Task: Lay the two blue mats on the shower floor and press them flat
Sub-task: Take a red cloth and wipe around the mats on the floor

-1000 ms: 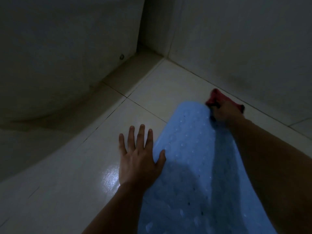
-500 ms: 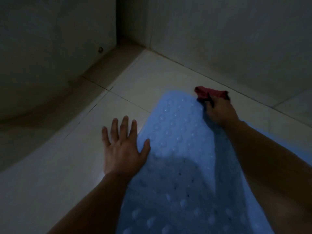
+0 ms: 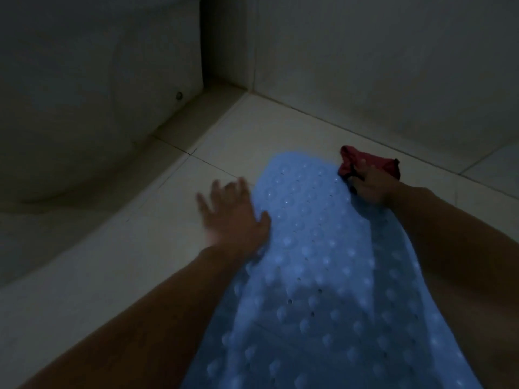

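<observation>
One blue mat (image 3: 314, 262) with rows of round bumps and small holes lies along the pale tiled floor (image 3: 118, 265), its rounded far end toward the wall corner. My left hand (image 3: 233, 217) is spread and blurred at the mat's left edge, thumb on the mat, fingers over the tile. My right hand (image 3: 370, 186) is closed at the mat's far right corner, gripping a crumpled red cloth (image 3: 368, 162) and resting on the mat edge. A second mat is not in sight.
A large pale rounded fixture (image 3: 84, 108) fills the left side, with a small round fitting (image 3: 179, 95) near its base. Tiled walls (image 3: 379, 66) meet in a dark corner at the top. The room is dim.
My left hand has slid forward and slightly right along the mat's left edge and is blurred. My right hand stays at the far corner with the red cloth. The camera shifted.
</observation>
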The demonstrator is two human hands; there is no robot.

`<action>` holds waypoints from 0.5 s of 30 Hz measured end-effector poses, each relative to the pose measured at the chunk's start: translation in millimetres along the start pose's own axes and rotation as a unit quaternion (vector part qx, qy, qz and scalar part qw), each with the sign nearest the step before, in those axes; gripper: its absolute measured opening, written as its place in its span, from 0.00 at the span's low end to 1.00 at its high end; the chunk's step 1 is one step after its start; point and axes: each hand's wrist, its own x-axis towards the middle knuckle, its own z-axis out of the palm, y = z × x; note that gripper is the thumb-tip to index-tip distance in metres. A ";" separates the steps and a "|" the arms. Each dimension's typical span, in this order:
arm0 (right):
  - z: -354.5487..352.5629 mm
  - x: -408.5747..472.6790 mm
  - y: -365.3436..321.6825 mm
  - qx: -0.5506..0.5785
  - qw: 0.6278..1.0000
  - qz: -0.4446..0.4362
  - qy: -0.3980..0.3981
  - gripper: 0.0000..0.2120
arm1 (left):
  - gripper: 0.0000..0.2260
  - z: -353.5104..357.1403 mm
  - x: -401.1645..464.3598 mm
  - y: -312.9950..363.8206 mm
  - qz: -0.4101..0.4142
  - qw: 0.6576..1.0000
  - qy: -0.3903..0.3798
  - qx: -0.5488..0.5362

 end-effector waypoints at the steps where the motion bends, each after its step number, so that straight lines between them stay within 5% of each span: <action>1: 1.2 -0.3 -1.3 0.006 1.000 -0.003 0.005 0.29 | 0.37 3.8 -2.4 21.3 0.048 0.999 0.009 -0.002; 5: -0.6 -0.3 -5.0 0.018 1.000 -0.014 0.001 0.31 | 0.35 50.2 -30.8 112.6 0.238 0.971 -0.031 -0.006; 10: 10.1 10.2 10.3 0.042 0.999 -0.024 0.005 0.42 | 0.36 85.0 -42.2 120.7 0.247 0.969 0.023 0.011; 15: 12.9 -7.5 2.7 0.019 0.999 -0.015 0.033 0.31 | 0.34 78.8 -43.9 122.2 0.247 0.968 0.034 0.016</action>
